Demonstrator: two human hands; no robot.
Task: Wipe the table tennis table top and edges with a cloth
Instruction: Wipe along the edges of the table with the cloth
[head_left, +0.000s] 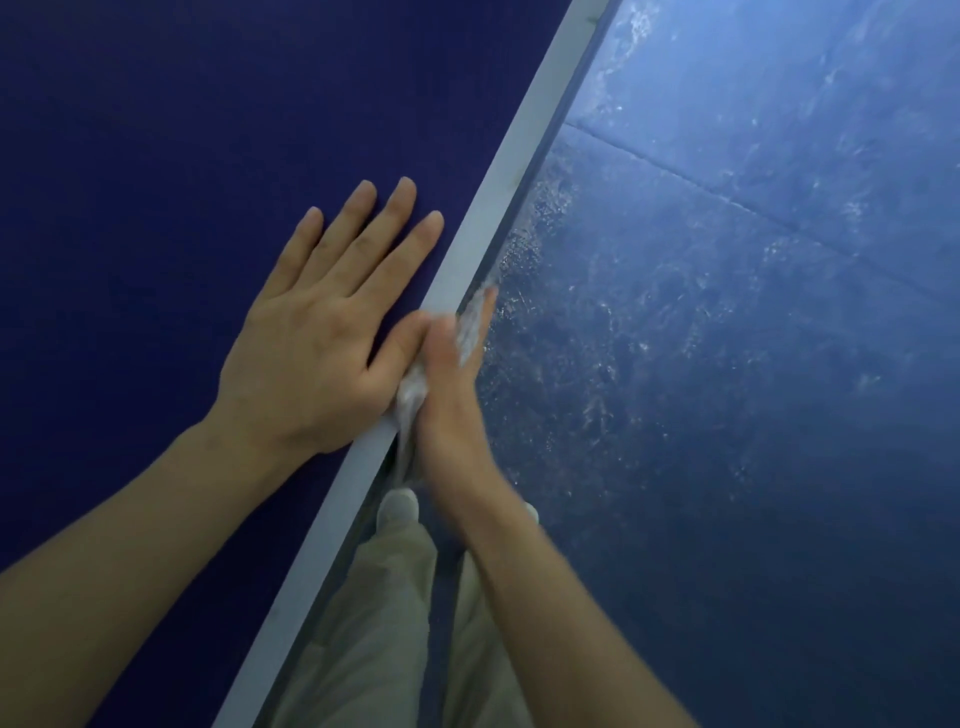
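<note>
— What's hard to see?
— The cloth (413, 387) is mostly hidden: a pale, blurred wad between the right hand (449, 395) and the white edge (470, 249) of the surface (156, 130). That hand's fingers drop below the rim, so I cannot tell its grip.
— And the left hand (322, 332)?
— Spread flat on the dark blue top, thumb touching the cloth.
— Anything around?
— Scuffed blue floor (727, 364), beige trousers (384, 613), a pale shoe (397, 506) below.
</note>
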